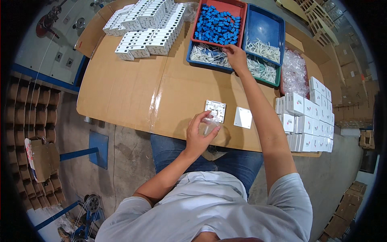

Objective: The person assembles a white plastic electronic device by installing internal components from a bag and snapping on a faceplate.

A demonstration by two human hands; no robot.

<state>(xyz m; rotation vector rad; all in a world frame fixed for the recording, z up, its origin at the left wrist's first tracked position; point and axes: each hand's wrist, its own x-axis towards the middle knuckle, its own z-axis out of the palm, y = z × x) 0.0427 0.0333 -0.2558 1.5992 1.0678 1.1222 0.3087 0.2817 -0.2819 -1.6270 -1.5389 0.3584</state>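
Note:
My left hand [200,133] is near the table's front edge, pinching a small clear plastic bag [210,122]. Just beyond it lies a white square base part [215,109], and a white square cover plate [243,117] lies to its right. My right hand [236,57] reaches far forward over the blue tray [209,54] of small white parts, fingers closed at the white pieces; whether it holds one I cannot tell.
A red tray [219,24] holds blue parts. A second blue tray [264,30] and a green tray [264,68] hold white parts. Clear bags [294,72] pile at the right. White boxes stack at the right [308,117] and far left [147,28]. The table [133,88] is cardboard-covered.

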